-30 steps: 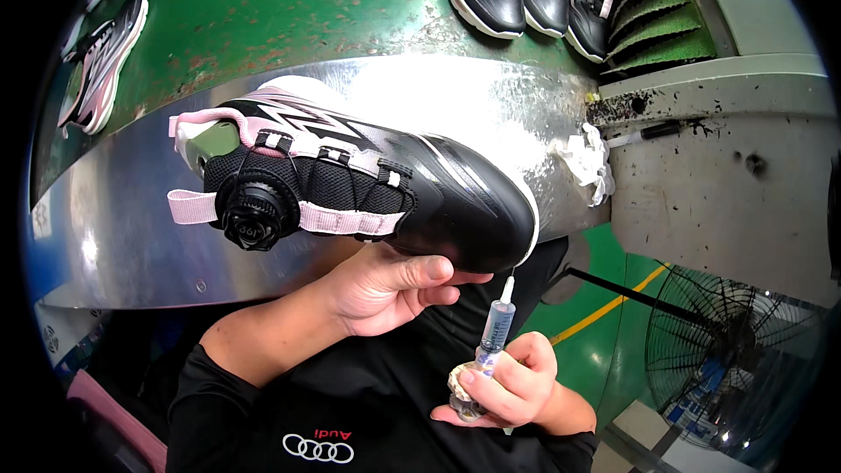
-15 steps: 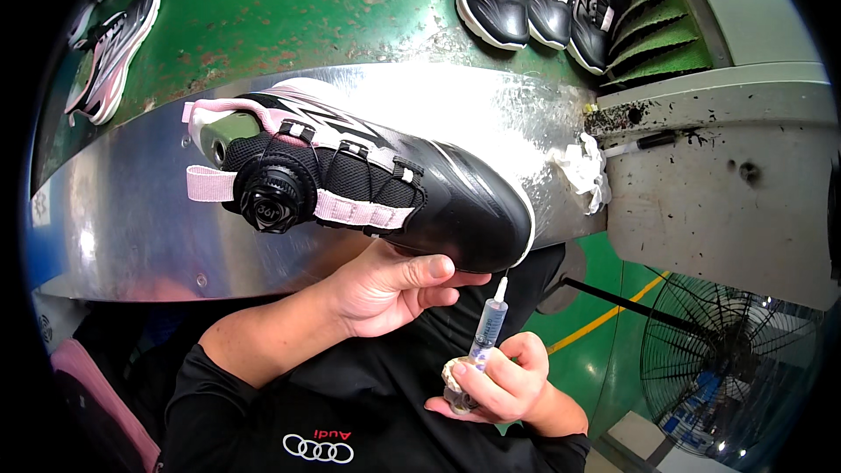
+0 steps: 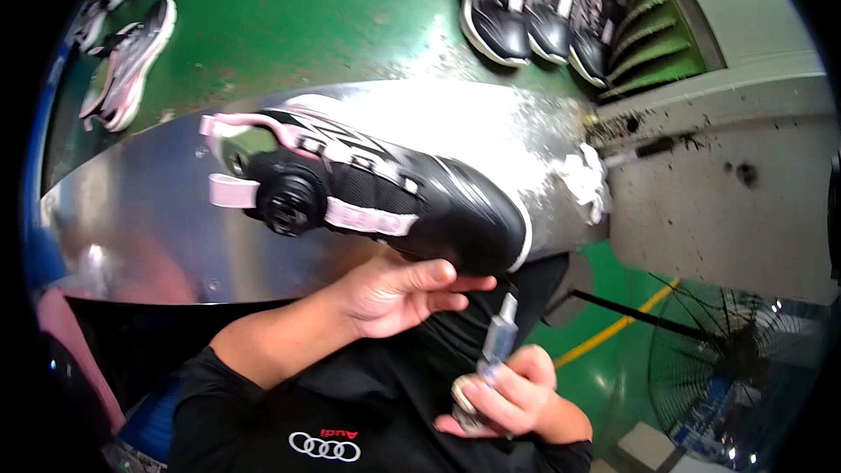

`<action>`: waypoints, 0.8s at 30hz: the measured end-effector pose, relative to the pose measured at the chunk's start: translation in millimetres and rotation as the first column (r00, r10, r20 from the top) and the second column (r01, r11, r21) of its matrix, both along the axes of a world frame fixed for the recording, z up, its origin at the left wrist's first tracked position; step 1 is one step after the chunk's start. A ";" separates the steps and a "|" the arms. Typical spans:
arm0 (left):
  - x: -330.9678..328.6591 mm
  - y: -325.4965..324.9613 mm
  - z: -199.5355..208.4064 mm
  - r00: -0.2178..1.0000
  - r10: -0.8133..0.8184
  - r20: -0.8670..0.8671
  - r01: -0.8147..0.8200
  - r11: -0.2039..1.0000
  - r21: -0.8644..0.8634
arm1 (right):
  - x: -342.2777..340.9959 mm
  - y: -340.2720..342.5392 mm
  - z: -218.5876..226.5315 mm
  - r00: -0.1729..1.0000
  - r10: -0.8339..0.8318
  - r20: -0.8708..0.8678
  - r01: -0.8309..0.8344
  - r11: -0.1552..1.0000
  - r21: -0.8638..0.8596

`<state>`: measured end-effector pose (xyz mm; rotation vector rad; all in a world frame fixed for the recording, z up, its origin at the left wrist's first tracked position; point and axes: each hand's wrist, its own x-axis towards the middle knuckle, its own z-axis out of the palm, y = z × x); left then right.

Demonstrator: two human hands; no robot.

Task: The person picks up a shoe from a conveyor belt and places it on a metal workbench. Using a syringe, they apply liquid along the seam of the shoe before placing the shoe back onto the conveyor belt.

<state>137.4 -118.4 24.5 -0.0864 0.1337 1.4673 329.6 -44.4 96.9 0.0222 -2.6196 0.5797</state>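
A black shoe [image 3: 447, 206] with pink trim, a round black dial and a green last in its collar lies on its side, toe to the right, over the metal worktop. My left hand [image 3: 399, 293] grips it from below near the forefoot, fingers partly hidden under the sole. In my right hand [image 3: 512, 394] is a clear syringe [image 3: 500, 337], wrapped by the fingers around its lower barrel. Its thin tip points up at the shoe's toe edge, close to my left fingertips. Motion blur hides whether the tip touches the shoe.
Several matching shoes [image 3: 495, 22] stand at the back right by a green strip-curtained opening [image 3: 661, 44]. Another shoe [image 3: 131, 66] lies back left. Crumpled white tissue [image 3: 585, 184] and a black marker [image 3: 653, 147] lie by the grey machine panel [image 3: 718, 201]. A fan [image 3: 727, 377] stands lower right.
The whole view has shifted slightly and blurred. The shoe has tilted a little within my left hand's hold. The syringe has moved slightly right and down with my right hand.
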 end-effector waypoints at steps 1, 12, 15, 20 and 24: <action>-1.5 -1.3 1.7 0.999 -0.013 0.042 0.013 1.000 0.023 | 5.1 -5.5 0.7 0.993 -0.016 -0.114 0.015 1.000 -0.012; -30.2 -133.0 8.0 0.993 0.115 -0.024 -0.117 0.965 -0.233 | -29.8 74.4 -69.1 0.987 -0.157 -0.039 0.152 0.983 -0.106; -42.4 -148.5 14.5 0.941 0.164 -0.294 -0.253 0.921 -0.295 | -58.8 89.9 -86.3 0.982 -0.184 -0.038 0.176 0.971 -0.162; -70.0 -92.3 14.3 0.823 0.185 -0.537 -0.301 0.944 -0.136 | -73.6 98.3 -91.6 0.973 -0.210 -0.101 0.190 0.965 -0.179; -124.0 17.0 7.1 0.726 0.216 -0.653 -0.332 0.941 -0.058 | -70.1 99.6 -91.8 0.969 -0.230 -0.091 0.210 0.959 -0.193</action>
